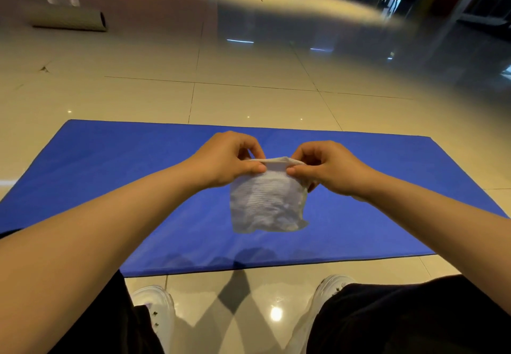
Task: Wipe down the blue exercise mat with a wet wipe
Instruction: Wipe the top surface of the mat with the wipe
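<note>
A blue exercise mat [116,165] lies flat on the tiled floor in front of me. Above its middle hangs a white wet wipe [266,204], thin and crumpled, held up by its top edge. My left hand [229,157] pinches the top left corner between thumb and fingers. My right hand [326,167] pinches the top right corner the same way. The wipe hangs in the air between both hands, clear of the mat, and its shadow falls near the mat's front edge.
Glossy beige floor tiles [249,66] surround the mat. A rolled mat [69,20] lies at the far left. My white shoes [154,306] and dark trouser legs sit just in front of the mat's near edge. Dark furniture stands at the far right.
</note>
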